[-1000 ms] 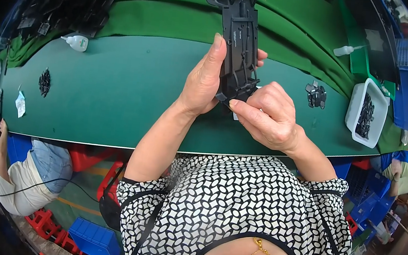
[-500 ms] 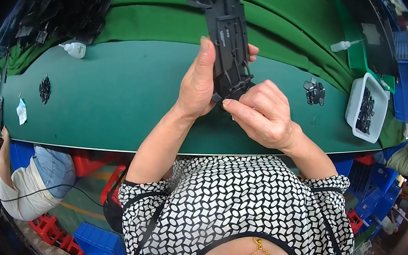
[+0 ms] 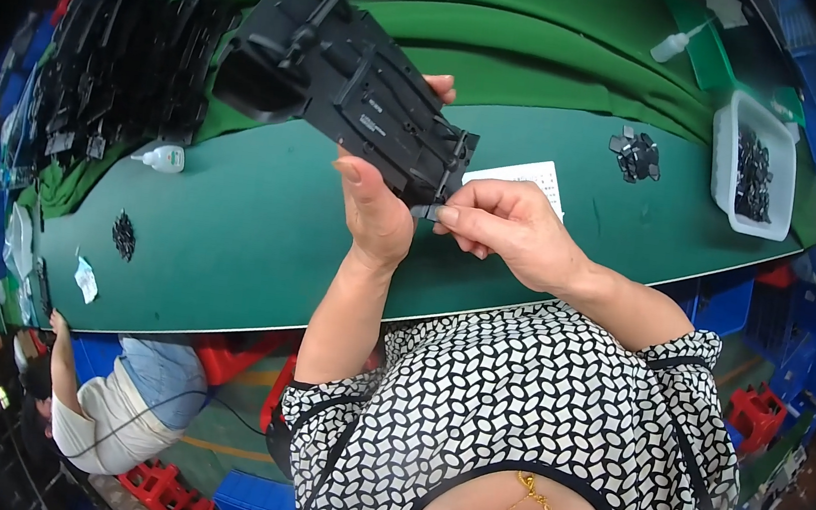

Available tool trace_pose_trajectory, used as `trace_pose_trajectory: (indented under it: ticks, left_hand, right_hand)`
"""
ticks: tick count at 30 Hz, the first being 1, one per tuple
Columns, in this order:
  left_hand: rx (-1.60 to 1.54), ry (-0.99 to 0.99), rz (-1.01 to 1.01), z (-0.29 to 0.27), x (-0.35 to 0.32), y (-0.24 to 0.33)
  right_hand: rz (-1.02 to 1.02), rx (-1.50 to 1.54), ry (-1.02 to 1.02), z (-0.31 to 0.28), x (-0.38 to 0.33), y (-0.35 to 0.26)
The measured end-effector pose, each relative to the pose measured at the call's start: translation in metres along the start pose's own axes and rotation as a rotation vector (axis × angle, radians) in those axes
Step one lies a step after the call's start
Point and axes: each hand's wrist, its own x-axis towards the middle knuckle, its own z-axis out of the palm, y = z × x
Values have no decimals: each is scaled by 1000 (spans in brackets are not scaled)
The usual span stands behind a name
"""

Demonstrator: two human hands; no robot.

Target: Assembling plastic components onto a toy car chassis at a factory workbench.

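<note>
A long black moulded plastic housing (image 3: 370, 105) is held up over the table, tilted so its far end points to the upper left. My left hand (image 3: 380, 220) grips its sides, thumb along the near edge and fingertips showing past the opposite edge. Ribs, posts and small pale print cover the side facing up. At the housing's near right end, my right hand (image 3: 522, 230) pinches a small, flat greyish piece (image 3: 423, 211) between thumb and forefinger. The piece touches or nearly touches the housing's corner; I cannot tell whether it is attached.
Similar black parts (image 3: 134, 53) are piled at far left on green cloth (image 3: 544, 29). Small glue bottles (image 3: 165, 159) (image 3: 669, 48), little black pieces (image 3: 635, 155) and a white bin (image 3: 727, 170) lie around. A printed white sheet (image 3: 547, 182) rests behind my right hand. Another person (image 3: 123, 414) is at left.
The housing has swung its far end to the left and come lower, turning more of its broad side upward. My right hand keeps its pinch at the near end. The white sheet has come into sight.
</note>
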Motion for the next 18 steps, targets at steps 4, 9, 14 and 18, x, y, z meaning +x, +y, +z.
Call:
trace_pose_trajectory:
  ticks: [4,9,14,18]
  left_hand:
    - [-64,117,-7,11,0,1]
    - [-61,110,-7,11,-3,2]
    - [-4,130,38,13,-5,0]
    - [-5,131,41,11,-7,-3]
  right_hand:
    - [-17,45,18,0,2,4]
    - [32,60,-13,-1,3,5]
    - [32,69,-1,0,4,10]
    - [40,39,19,1,4,11]
